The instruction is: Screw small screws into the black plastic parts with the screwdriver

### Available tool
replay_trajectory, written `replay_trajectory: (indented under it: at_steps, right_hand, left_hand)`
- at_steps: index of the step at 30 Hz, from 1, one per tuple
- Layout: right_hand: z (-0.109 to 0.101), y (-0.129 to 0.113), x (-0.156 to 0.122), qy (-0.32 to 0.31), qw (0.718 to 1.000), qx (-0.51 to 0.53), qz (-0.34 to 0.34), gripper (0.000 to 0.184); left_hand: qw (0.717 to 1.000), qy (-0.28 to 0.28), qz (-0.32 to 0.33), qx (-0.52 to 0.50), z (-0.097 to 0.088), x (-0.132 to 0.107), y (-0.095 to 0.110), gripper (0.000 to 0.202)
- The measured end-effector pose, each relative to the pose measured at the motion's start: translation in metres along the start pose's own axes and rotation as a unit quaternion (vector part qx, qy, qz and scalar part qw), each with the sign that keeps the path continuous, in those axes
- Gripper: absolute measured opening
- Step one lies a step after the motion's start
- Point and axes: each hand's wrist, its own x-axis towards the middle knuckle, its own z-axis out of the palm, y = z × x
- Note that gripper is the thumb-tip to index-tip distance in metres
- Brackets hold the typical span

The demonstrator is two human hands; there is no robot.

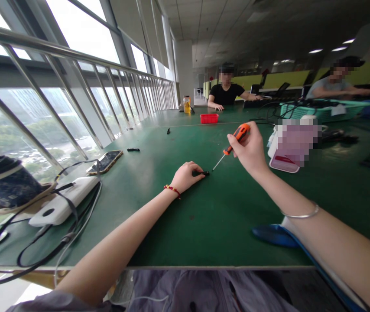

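Two hands work close together over the green worktop, apart but nearly meeting. The left hand lies knuckles-up, fingers curled down onto a small black part, pinning it flat. The part sticks out from under the fingertips on the side facing the right hand, its long axis running roughly left to right.

The right hand is raised just beyond and to the right, clamped on the orange handle of a screwdriver. The shaft slants down and left from that hand. Its tip hangs just beside the exposed end of the part, and I cannot tell whether it touches. The left hand is therefore on the part, and the right reaches it only through the tool.

Well to the left of the left hand lie a phone and a white power bank with looping cables. Far beyond both hands sits a red tray, where other people are seated.
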Motion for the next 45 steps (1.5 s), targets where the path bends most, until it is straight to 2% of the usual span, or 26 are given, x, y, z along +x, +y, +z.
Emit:
replay_trajectory:
  at_steps: [3, 6, 16, 32, 42, 45]
  right_hand:
    - [0.0, -0.005, -0.005, -0.011, 0.997, -0.081, -0.015, 0.033]
    - [0.001, -0.007, -0.008, -0.029, 0.992, -0.118, -0.024, 0.032]
    - [0.006, -0.001, -0.009, -0.056, 0.995, -0.082, -0.01, 0.028]
    - [0.006, -0.004, -0.01, -0.059, 0.996, -0.068, 0.003, 0.026]
    - [0.003, -0.01, -0.006, -0.104, 0.985, -0.137, 0.027, 0.026]
    - [0.001, -0.013, -0.005, -0.098, 0.984, -0.147, 0.019, 0.032]
  left_hand:
    - [1.0, -0.005, 0.01, 0.0, 0.001, -0.002, 0.004, 0.016]
    - [1.0, -0.01, 0.021, -0.006, 0.002, -0.002, 0.005, 0.015]
    - [1.0, -0.007, 0.023, -0.006, 0.004, -0.001, 0.001, 0.016]
    - [1.0, -0.007, 0.02, -0.01, 0.003, -0.002, 0.002, 0.016]
    - [0.999, 0.001, 0.033, 0.011, 0.002, -0.003, 0.0, 0.015]
    - [0.999, 0.004, 0.041, 0.014, 0.002, -0.004, 0.001, 0.015]
